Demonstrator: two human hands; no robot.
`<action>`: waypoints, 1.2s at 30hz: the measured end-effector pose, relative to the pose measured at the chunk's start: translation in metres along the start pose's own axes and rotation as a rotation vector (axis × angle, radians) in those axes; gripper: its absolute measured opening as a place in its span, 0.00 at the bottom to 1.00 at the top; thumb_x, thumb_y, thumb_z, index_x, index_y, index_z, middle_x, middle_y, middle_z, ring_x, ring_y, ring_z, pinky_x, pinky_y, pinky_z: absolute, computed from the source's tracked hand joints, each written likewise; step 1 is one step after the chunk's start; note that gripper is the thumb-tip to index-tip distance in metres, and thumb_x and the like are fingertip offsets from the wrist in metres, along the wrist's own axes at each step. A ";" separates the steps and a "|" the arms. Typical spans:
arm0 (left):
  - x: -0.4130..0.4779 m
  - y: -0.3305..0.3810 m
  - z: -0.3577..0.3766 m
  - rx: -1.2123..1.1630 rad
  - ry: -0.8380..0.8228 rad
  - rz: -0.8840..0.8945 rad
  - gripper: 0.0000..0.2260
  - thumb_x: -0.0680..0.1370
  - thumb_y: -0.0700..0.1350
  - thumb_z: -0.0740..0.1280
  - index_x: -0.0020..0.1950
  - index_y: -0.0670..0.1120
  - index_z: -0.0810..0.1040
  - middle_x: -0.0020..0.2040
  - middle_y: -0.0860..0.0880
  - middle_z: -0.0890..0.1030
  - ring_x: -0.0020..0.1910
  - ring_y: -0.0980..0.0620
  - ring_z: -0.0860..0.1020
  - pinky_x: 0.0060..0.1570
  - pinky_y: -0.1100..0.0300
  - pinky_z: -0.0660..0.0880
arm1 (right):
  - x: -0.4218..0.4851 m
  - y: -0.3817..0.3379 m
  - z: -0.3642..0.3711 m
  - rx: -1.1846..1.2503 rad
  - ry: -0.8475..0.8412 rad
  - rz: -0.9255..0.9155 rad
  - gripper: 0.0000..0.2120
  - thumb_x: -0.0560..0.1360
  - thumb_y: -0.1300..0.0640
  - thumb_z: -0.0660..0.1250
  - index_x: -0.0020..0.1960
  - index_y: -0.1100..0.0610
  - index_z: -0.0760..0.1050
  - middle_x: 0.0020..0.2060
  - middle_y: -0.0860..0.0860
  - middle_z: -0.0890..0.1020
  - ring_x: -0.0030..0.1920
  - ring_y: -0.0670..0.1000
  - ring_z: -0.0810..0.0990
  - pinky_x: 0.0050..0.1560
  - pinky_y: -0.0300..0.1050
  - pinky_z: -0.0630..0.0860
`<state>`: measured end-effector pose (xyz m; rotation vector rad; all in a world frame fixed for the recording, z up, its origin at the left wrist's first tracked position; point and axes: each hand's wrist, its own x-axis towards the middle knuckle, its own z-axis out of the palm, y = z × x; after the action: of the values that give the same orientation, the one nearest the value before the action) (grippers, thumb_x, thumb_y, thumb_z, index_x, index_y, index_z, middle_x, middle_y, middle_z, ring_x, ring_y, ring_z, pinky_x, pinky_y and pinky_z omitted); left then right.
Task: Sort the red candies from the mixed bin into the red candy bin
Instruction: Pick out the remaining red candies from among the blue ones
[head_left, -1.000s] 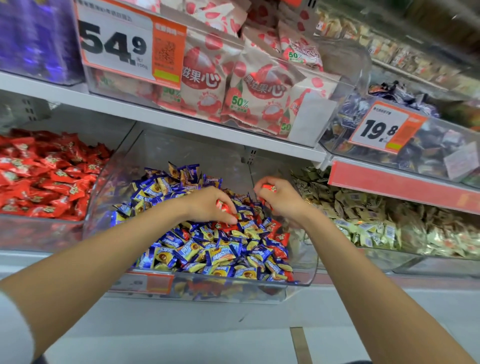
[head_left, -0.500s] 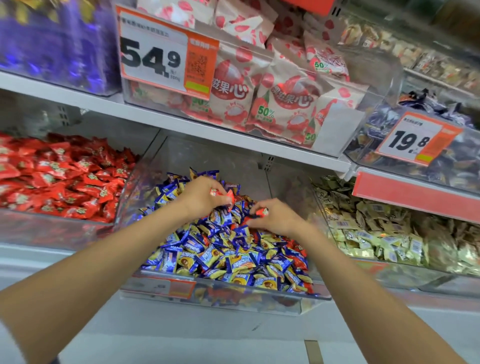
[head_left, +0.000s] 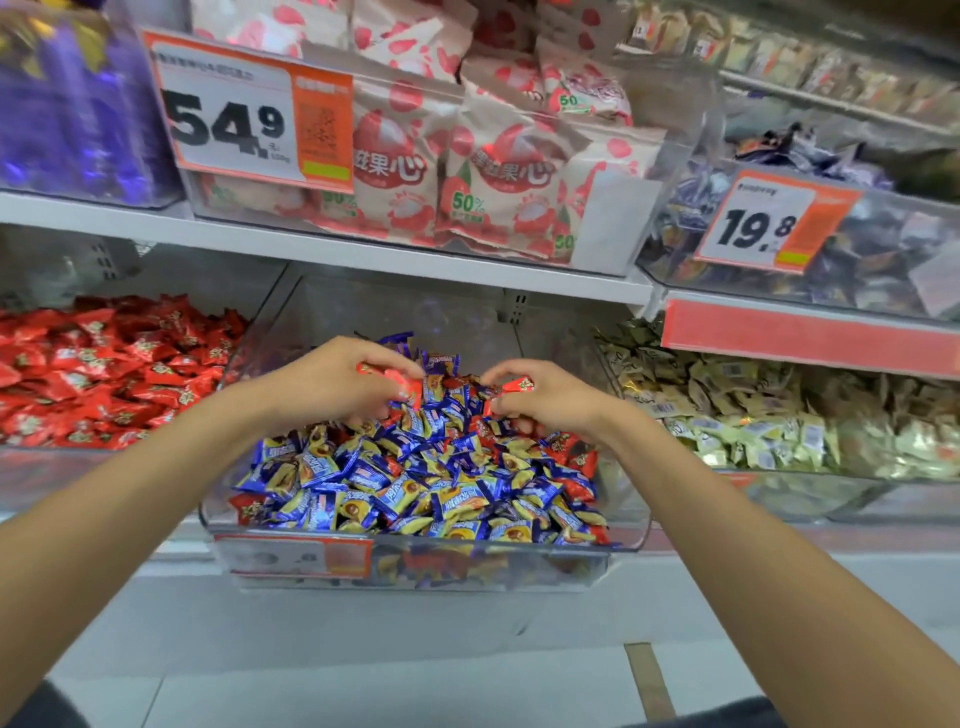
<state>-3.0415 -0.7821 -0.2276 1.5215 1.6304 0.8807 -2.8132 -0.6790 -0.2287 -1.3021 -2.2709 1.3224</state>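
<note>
Mixed bin, lower shelf: blue and red candies. Left hand: fingers clasp red candies. Right hand: fingers pinch one red candy. Red candy bin: adjoining, left.

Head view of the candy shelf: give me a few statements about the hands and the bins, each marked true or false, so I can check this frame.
1. The left hand and right hand are both over the mixed bin. True.
2. The left hand holds nothing. False: it grips red candies.
3. The right hand pinches a red candy. True.
4. The red candy bin stands right of the mixed bin. False: it stands to its left.
5. Only blue candies lie in the mixed bin. False: red-wrapped ones lie among them.
</note>
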 end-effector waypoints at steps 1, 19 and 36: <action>-0.005 -0.001 0.000 0.032 -0.036 -0.016 0.08 0.78 0.40 0.66 0.51 0.51 0.82 0.35 0.52 0.82 0.33 0.58 0.77 0.27 0.64 0.71 | -0.002 -0.001 0.001 -0.015 -0.008 -0.008 0.09 0.77 0.61 0.66 0.56 0.53 0.78 0.28 0.46 0.76 0.27 0.46 0.69 0.28 0.39 0.64; 0.003 -0.010 0.021 0.836 -0.239 -0.079 0.14 0.73 0.54 0.71 0.58 0.54 0.81 0.46 0.57 0.80 0.40 0.57 0.76 0.36 0.62 0.68 | -0.007 0.001 0.009 0.026 -0.042 -0.062 0.07 0.73 0.50 0.73 0.40 0.52 0.79 0.28 0.51 0.67 0.31 0.51 0.63 0.33 0.44 0.62; -0.014 0.000 -0.020 0.068 0.235 0.112 0.01 0.76 0.43 0.69 0.47 0.47 0.79 0.45 0.48 0.80 0.26 0.56 0.71 0.23 0.66 0.65 | 0.030 -0.020 0.048 -0.022 0.073 -0.124 0.07 0.72 0.51 0.73 0.43 0.55 0.83 0.49 0.47 0.83 0.46 0.40 0.78 0.50 0.39 0.69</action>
<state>-3.0587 -0.7961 -0.2171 1.6182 1.7700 1.1097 -2.8693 -0.6892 -0.2478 -1.1748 -2.2819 1.1924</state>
